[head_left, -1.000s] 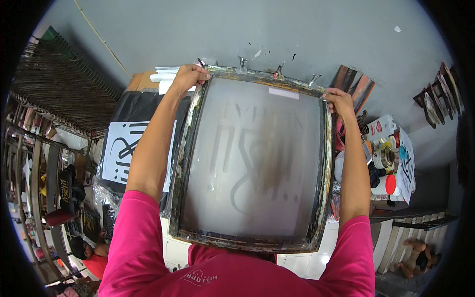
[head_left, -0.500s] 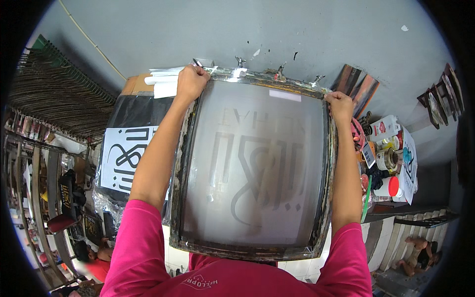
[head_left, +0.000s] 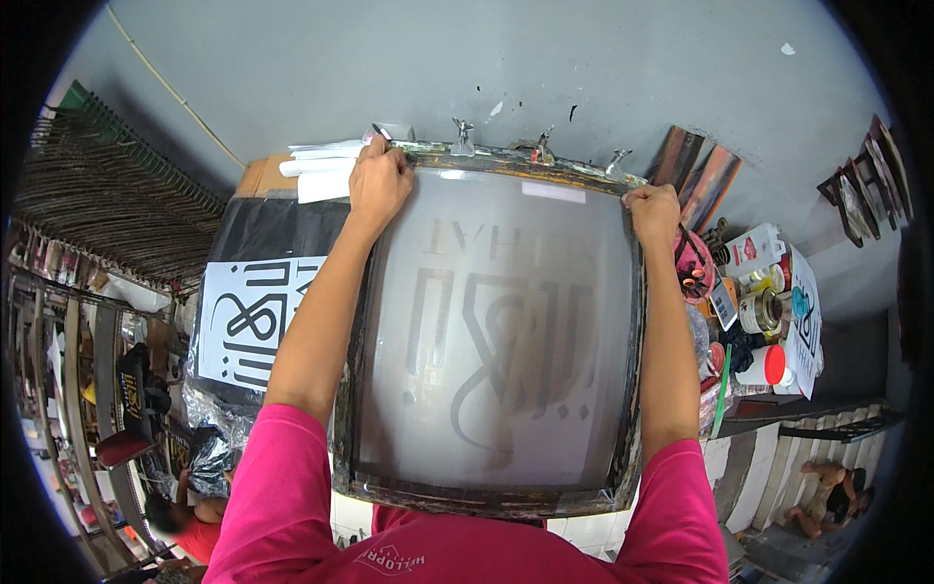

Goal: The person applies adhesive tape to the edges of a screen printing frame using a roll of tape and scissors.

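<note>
A screen printing frame [head_left: 506, 501] with a worn, paint-stained dark border lies in front of my body. Faint mirrored lettering shows through its pale translucent mesh [head_left: 399, 302], along with a small pale strip [head_left: 554, 192] near the far edge. At the far left corner, my left hand [head_left: 380, 182] is closed on the border. My right hand [head_left: 654, 209] pinches the far right corner, its fingertips partly hidden. Along the far edge stand several metal wing-type clamps [head_left: 463, 136].
Left of the frame lie a printed sheet [head_left: 243, 321] on black plastic and white papers [head_left: 326, 165]. To the right crowd tins [head_left: 761, 311], a red-lidded jar [head_left: 759, 366] and a white jug [head_left: 754, 250]. Squeegees [head_left: 693, 170] lean against the grey wall. Other people sit at both lower sides.
My left hand has come slightly nearer along the far left corner. My right hand has shifted a little leftward. The far clamps show more clearly, and the view has shifted slightly.
</note>
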A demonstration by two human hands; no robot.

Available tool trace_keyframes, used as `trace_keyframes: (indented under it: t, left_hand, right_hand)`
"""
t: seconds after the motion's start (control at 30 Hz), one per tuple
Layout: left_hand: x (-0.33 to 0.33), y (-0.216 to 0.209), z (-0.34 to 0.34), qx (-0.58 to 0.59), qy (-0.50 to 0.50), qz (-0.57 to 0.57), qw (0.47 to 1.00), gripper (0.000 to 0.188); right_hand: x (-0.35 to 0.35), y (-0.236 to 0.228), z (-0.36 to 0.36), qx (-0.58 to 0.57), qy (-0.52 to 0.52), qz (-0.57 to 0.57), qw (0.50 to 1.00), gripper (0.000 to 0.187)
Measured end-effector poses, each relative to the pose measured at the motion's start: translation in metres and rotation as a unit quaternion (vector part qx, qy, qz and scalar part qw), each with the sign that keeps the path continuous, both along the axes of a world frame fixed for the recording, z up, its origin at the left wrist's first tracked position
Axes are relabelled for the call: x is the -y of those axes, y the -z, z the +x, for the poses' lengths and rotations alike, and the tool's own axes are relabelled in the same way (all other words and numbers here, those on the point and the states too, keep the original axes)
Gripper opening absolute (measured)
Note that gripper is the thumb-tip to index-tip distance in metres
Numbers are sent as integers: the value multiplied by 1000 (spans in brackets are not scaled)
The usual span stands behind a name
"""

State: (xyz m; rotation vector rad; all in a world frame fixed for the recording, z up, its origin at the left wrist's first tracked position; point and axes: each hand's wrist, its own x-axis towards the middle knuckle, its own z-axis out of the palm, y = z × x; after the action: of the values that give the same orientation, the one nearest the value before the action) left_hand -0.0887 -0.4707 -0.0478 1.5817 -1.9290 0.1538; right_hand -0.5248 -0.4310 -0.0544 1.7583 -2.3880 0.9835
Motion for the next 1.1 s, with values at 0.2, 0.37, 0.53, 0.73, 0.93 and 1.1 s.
trace_keyframes:
  t: [0.2,0.37,0.53,0.73,0.93,1.1]
  left_hand:
    - [0,2,3,8,5,-2,1000,11]
    - [0,3,3,35,1,-5,999,12]
    - [4,4,2,62,-3,4,998,13]
    - [6,3,-4,114,-26,36,992,17]
    - [9,1,-8,171,-43,39,983,19]
    - [11,-3,-7,175,-41,49,982,19]
  right_hand:
    - [-1,-5,6,-21,10,22,999,18]
    - [-2,-10,13,-40,27,54,997,12]
    - [-2,-14,21,-59,36,76,995,11]
    - [0,-12,25,-125,42,92,987,23]
    - [1,-18,30,-145,53,74,985,36]
    - [10,-22,29,-137,70,110,982,32]
